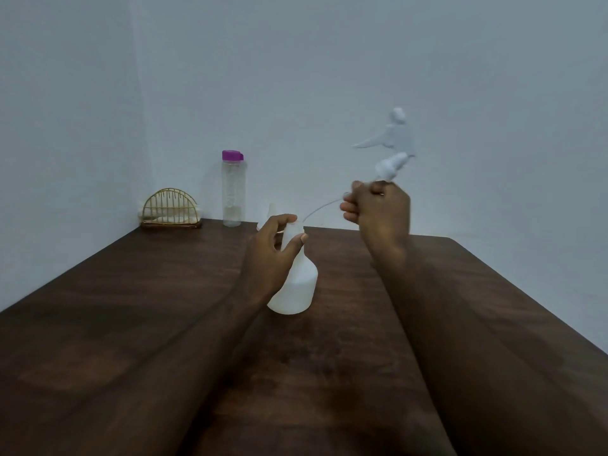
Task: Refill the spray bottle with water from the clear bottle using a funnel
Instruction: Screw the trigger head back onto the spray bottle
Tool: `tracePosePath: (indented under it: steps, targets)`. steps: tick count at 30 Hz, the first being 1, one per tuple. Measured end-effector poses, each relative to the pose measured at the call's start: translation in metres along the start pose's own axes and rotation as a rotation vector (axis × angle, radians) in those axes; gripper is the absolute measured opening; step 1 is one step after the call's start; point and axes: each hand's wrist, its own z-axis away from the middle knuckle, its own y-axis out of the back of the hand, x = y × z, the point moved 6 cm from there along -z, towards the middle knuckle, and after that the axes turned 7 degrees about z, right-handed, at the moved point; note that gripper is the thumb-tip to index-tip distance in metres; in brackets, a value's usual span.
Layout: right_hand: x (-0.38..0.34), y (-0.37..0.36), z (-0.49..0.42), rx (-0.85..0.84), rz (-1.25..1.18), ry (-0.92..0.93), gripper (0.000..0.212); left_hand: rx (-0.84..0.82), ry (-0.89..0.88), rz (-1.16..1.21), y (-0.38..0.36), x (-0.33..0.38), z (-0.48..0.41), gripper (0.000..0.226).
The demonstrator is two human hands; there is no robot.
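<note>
My left hand (273, 245) grips the spray bottle (296, 284) by its neck on the surface (164, 291). My right hand (378, 205) clutches the spray head (394, 143) raised beside it, tube (322, 209) tip at the neck. I'd lift straight, steadying the bottle, until the tube clears. The clear bottle (233, 192) stands beyond my left hand.

Your left hand (274, 248) is gripping the neck of the spray bottle (297, 284), which is standing upright on the counter (131, 307). Your right hand (378, 209) is holding the trigger head (396, 143) raised, its tube (320, 209) arcing down toward the bottle's mouth. The clear bottle (233, 192) is standing by the wall.
</note>
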Motion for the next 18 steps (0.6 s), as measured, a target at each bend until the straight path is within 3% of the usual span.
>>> tracePosePath:
  steps: [5, 12, 18]
  targets:
    - [-0.003, -0.039, 0.014, -0.224, 0.392, 0.226, 0.017, 0.057, -0.015, 0.050, -0.001, -0.006, 0.009, 0.049]
    - [0.008, -0.064, 0.021, -0.370, 0.533, 0.229, 0.021, 0.060, 0.042, 0.053, 0.001, -0.016, 0.019, 0.056]
    - [0.014, -0.071, 0.035, -0.275, 0.489, 0.182, 0.026, 0.074, 0.045, 0.038, 0.002, -0.020, 0.022, 0.057]
